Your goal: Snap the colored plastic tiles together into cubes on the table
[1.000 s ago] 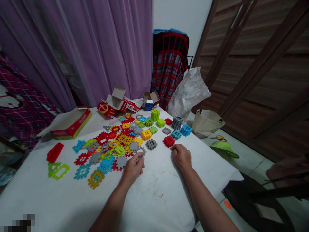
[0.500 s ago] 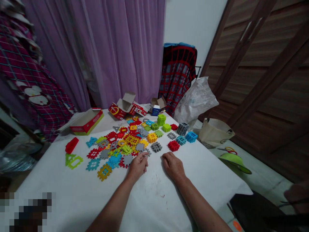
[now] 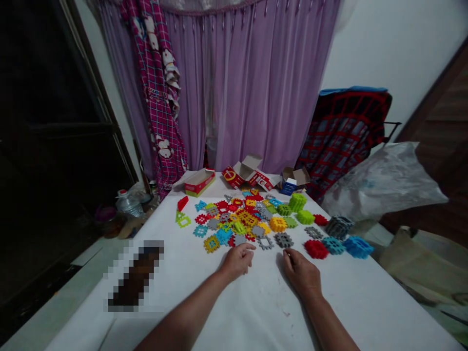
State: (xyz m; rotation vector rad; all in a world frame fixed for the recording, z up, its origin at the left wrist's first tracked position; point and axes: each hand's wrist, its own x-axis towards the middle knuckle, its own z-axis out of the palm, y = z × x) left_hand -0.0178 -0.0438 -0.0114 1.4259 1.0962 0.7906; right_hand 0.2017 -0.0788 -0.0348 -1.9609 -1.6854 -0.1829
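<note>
My left hand point(image 3: 238, 260) rests at the near edge of a pile of toothed plastic building pieces point(image 3: 248, 218), index finger stretched out and the others loosely bent, with nothing visible in it. Just beyond its fingertips lies a grey square frame piece point(image 3: 265, 243), apart from the hand. My right hand point(image 3: 302, 273) lies on the table with its fingers curled in; nothing shows in them, though the underside is hidden. Near its knuckles sits a dark grey stack of pieces point(image 3: 283, 240), with a red stack point(image 3: 316, 249) farther right.
More sorted stacks stand at the right: teal point(image 3: 333, 245), blue point(image 3: 359, 247), tall dark grey point(image 3: 339, 226), yellow point(image 3: 278, 224) and lime point(image 3: 297, 202). Opened cardboard boxes point(image 3: 200, 182) line the back of the white table point(image 3: 219, 321). A clear plastic bag point(image 3: 383, 180) bulges beside the right edge.
The view has swung left and up, so everything sits farther right. My left fingers, earlier at the grey frame piece, are now off it. My right hand stays curled on the table.
</note>
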